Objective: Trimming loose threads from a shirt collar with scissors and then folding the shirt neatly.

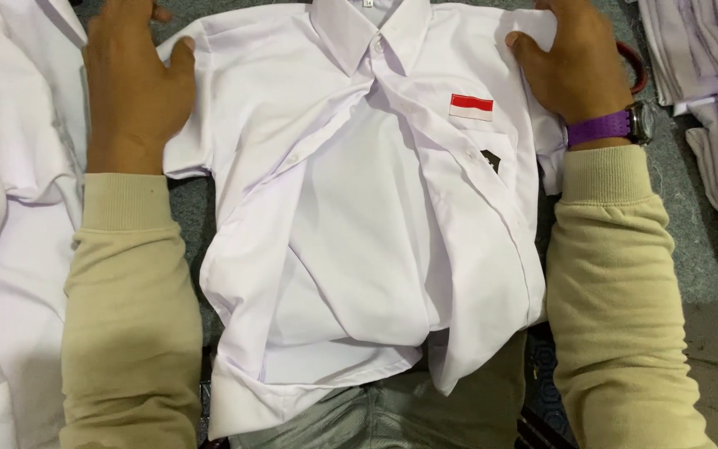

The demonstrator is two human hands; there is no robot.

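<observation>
Nearest the camera, the hem of a white short-sleeved shirt (359, 249) hangs over the person's lap, where grey-green trousers (392, 416) show beneath it. The shirt lies front-up and unbuttoned, its two front panels overlapping loosely and creased, collar at the far end. A small red-and-white rectangular patch (470, 106) sits above the chest pocket, with a dark emblem just below it. Both forearms are in beige sleeves (126, 316) flanking the garment. The left hand (130, 83) rests flat, fingers spread and not closed on anything, pressing the shirt's sleeve and shoulder area against the surface. The right hand (575, 66), with a purple-strapped wristwatch (612, 126) at the wrist, has its thumb and fingers pinched on the fabric at the opposite shoulder. The shirt rests on a grey carpet-like surface (691, 216). To the left lies a heap of white cloth (10, 166); at the far right, a stack of folded white garments (716, 66).
</observation>
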